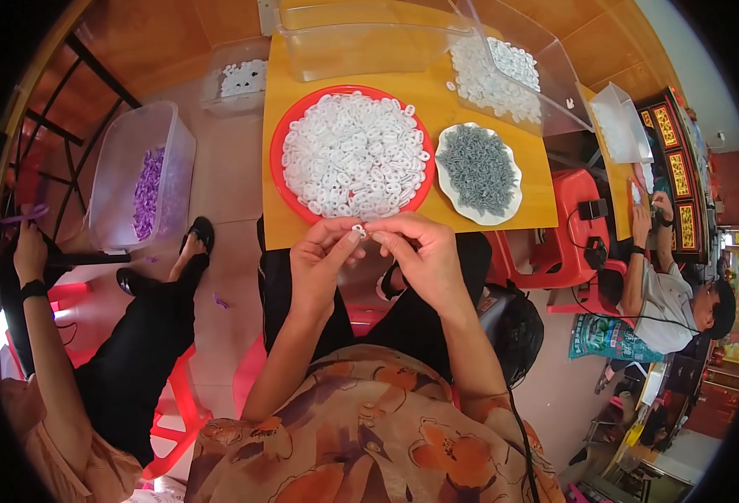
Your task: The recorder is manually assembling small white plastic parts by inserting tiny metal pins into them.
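Observation:
Close to the table's near edge, my left hand (326,256) pinches a small white plastic ring-shaped piece (359,230) between thumb and fingertips. My right hand (424,253) meets it from the other side, thumb and forefinger closed together beside the piece; what they hold, if anything, is too small to make out. Just beyond both hands is a round red tray (278,172) heaped with similar white oval pieces (353,155). To its right, a white scalloped plate (514,201) carries a pile of small grey parts (478,170).
On the wooden table (462,105) stand clear plastic bins (369,50), one with white pieces (499,80). A bin (181,168) of purple parts is at the left. People sit on both sides. Red stools (567,226) stand right; a black cable runs beside my right arm.

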`<state>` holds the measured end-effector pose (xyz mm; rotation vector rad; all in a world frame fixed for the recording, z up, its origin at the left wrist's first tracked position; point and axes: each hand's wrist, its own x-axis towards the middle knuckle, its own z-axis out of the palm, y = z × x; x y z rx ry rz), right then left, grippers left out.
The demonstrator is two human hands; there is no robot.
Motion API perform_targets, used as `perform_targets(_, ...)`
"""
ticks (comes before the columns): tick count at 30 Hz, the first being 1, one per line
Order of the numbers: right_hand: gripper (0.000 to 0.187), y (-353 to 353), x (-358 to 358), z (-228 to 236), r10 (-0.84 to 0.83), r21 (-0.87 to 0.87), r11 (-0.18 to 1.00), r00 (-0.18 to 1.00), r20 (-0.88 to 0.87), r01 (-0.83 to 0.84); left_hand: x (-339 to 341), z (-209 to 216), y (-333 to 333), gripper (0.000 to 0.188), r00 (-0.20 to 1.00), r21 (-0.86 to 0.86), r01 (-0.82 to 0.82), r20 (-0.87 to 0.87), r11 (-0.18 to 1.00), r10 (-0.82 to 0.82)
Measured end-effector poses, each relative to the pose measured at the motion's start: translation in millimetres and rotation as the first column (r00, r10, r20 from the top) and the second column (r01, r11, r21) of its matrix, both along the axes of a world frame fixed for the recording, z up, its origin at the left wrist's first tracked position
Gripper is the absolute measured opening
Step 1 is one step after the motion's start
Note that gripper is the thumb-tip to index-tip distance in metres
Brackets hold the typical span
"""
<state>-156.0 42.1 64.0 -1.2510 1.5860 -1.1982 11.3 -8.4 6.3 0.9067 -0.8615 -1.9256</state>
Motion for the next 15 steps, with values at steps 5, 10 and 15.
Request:
perform_targets(5,0.018,-3,16,2,-0.039,-0.148,0.989,0.988,-0.149,0.017,4,3,2,0.017,1.000,-0.051,-0.025,-0.007,0.998,0.024)
perform_targets(10,0.018,-2,18,9,-0.089,-0.153,0.987,0.975,-0.203,0.058,5,8,2,0.019,1.000,-0.063,-0.014,-0.025,0.998,0.012)
perform_targets(15,0.022,-4,17,7,-0.073,-0.137,0.989,0.981,-0.178,0.049,3,6,2,0.019,0.999,-0.068,-0.014,-0.034,0.998,0.011)
